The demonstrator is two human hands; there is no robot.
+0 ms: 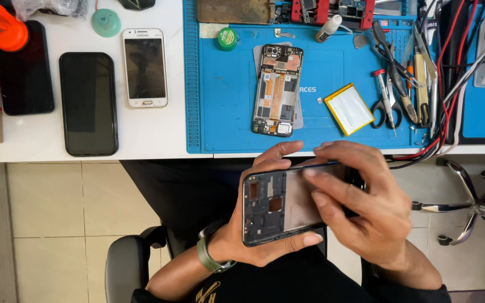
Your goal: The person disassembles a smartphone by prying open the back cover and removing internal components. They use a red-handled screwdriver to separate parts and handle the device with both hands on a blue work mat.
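Note:
My left hand [254,235] grips a black phone frame [270,205] from below, over my lap and just in front of the table edge; its open inner side faces up. My right hand [360,202] lies across the right end of that frame, fingers pressed on its pale inner panel. On the blue work mat [225,112] above lies an opened phone [277,90] with its boards exposed, and to its right a flat battery [349,109] with a yellow edge.
A white phone [145,68] and two black phones [88,103] [24,67] lie on the white table at left. Scissors [385,109], a screwdriver, tweezers and cables crowd the mat's right side. A small green tin [227,38] sits near the mat's top. A chair base [467,207] stands at right.

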